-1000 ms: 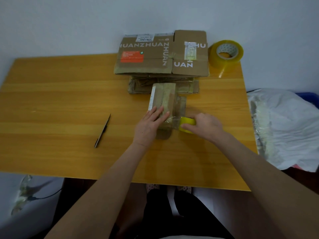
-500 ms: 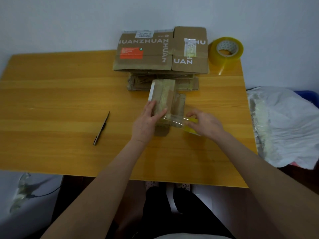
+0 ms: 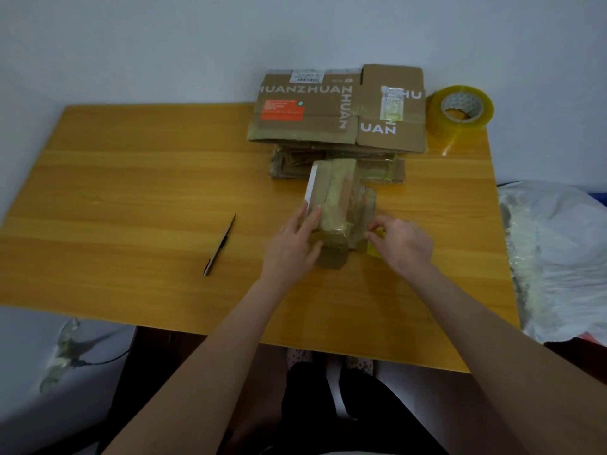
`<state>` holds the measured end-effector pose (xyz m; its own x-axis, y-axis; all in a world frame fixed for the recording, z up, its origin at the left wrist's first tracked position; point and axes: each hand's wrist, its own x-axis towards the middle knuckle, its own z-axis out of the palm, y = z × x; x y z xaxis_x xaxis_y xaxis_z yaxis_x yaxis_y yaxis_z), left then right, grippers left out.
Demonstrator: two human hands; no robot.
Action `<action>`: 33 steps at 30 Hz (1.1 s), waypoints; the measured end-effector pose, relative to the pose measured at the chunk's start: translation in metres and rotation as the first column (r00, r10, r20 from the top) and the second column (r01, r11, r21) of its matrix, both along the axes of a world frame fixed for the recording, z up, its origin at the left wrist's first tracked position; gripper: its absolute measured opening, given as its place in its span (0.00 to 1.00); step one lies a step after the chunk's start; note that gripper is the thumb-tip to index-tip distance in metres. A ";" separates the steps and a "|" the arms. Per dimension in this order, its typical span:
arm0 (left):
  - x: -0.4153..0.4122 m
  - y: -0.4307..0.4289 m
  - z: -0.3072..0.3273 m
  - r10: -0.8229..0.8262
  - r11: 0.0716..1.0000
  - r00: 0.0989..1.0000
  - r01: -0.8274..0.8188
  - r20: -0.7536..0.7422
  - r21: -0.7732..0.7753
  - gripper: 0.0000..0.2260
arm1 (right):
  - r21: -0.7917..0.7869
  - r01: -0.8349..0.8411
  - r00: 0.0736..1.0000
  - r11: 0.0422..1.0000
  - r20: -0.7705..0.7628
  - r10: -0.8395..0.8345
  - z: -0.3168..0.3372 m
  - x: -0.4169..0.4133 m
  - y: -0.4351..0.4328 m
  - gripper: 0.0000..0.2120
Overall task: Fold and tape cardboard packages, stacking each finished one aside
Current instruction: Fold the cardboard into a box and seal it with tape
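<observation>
You're midway through one package, not at the end of it: the small cardboard package (image 3: pixel 338 205) lies on the table (image 3: pixel 131 192) right of centre, its far end just in front of the flattened cardboard stack (image 3: pixel 335 116) by the wall. A clear tape strip (image 3: pixel 348 230) runs across its near end and is not yet cut. Your left hand (image 3: pixel 289 247) steadies it, fingers fairly straight and together along the left side, thumb at the near end. Your right hand (image 3: pixel 404 244) pinches the tape strip between thumb and fingertips beside the package's right side, with the small yellow tape roll (image 3: pixel 373 250) peeking out beneath. Left to do, I'd judge, is smoothing, cutting and setting it aside. Whether the stack holds finished pieces or waiting ones I can't tell. For room, the broad left half is free apart from the blade (image 3: pixel 219 246) — the right edge lies nearer your working hand, with a white plastic bag (image 3: pixel 558 251) beyond, and the big tape roll (image 3: pixel 460 110) fills the far right corner.
</observation>
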<state>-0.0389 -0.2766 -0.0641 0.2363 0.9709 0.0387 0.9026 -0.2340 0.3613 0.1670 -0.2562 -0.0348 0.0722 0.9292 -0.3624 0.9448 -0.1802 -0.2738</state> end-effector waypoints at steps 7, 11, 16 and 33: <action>-0.075 0.008 -0.011 0.530 0.843 0.844 -0.535 -0.076 -0.061 0.20 | 0.020 0.016 1.000 1.000 -0.023 -0.015 -0.006 -0.003 0.005 0.11; -0.108 0.012 -0.027 0.640 0.684 0.712 -0.699 -0.287 -0.208 0.18 | 0.042 0.034 0.999 0.999 -0.041 -0.032 -0.011 -0.005 0.005 0.10; -0.116 0.011 -0.040 0.630 0.618 0.702 -0.712 -0.332 -0.333 0.10 | 0.036 0.068 0.996 0.997 -0.062 -0.066 -0.011 -0.006 0.008 0.10; -0.080 -0.001 -0.008 0.675 0.713 0.738 -0.650 0.003 -0.263 0.12 | 0.034 0.080 0.989 0.996 -0.128 -0.075 -0.009 0.002 0.003 0.09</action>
